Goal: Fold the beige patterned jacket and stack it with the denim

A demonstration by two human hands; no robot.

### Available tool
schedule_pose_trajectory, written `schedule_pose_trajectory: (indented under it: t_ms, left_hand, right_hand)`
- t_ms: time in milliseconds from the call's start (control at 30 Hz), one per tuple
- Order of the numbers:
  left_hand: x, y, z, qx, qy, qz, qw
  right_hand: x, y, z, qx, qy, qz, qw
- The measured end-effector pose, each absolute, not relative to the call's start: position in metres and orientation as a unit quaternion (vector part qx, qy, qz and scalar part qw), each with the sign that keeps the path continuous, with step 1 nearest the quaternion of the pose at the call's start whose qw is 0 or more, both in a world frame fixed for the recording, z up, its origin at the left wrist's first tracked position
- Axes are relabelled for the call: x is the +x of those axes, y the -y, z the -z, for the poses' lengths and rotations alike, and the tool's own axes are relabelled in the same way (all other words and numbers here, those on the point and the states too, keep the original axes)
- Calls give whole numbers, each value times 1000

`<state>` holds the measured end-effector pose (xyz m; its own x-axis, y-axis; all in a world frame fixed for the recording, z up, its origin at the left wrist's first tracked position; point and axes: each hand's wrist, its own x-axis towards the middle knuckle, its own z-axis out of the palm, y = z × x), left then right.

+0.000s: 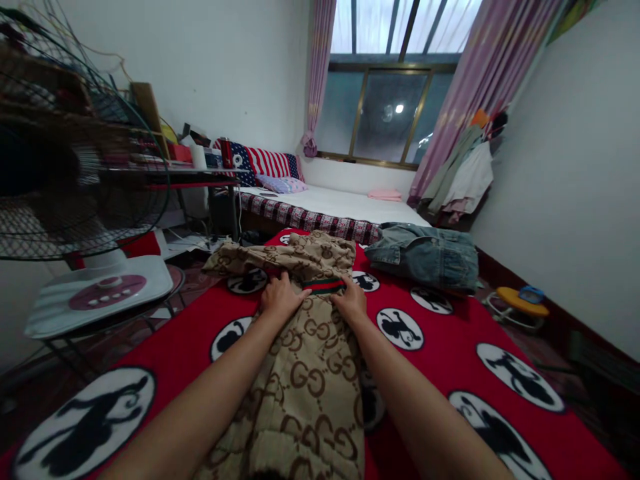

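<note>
Head view: a tan monogram-print garment (pixel 305 347) lies along a red blanket (pixel 440 327) printed with round black-and-white emblems. The green-and-red striped band (pixel 324 286) of the garment serves as the reference point below.

Left hand (pixel 281 298): flat on the fabric, directly left of the band, fingers spread and pressing down; it grips nothing. Right hand (pixel 351 301): on the fabric directly right of the band, fingers curled at the band's end; whether it pinches the cloth cannot be told.

Beyond the band, the far part of the garment lies bunched and creased. A folded denim garment (pixel 425 253) rests right of and beyond the band, well apart. A standing fan (pixel 75 200) is far left of the band, off the blanket.

Risk assessment:
- Uneven pressure from the two hands would probably skew the band and set a crooked crease.
- The bunched far section may trap wrinkles if flattened as it lies.
- Dragging the garment could ruck the blanket beneath.
</note>
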<state>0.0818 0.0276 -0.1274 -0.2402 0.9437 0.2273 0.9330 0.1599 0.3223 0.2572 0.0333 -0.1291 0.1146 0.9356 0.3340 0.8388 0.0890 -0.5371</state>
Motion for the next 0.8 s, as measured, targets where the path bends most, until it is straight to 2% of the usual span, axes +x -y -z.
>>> schedule_pose_trajectory:
  t_ms: [133,267,367,433,500,567,633,700,800]
  left_hand:
    - [91,-5,121,679,-714,-160,58]
    - [94,17,110,755,-652,-53,50]
    - [99,28,78,779,-625,45,3]
    - [108,34,51,788,-613,46,-31]
    - [122,35,34,796,-601,-41,-59]
    - [138,32,37,806,-568,-156,-60]
    - [152,23,61,819,-526,-225,-36]
    - [164,14,98,827,-508,-242,-11]
    - [175,5,145,815,-517,-261,-14]
  right_hand:
    - [286,-8,113,-647,683,-47,336]
    - [307,27,125,-697,679,-23,230]
    - [305,45,138,-735,662,30,145]
    - [302,47,137,-726,670,80,134]
    - [303,41,131,-702,683,113,167]
    - [309,26,124,-673,692,103,240]
    - [318,5,118,-647,688,58,323]
    - [329,-20,113,-638,667,23,383]
    - [344,-62,103,-653,638,24,407]
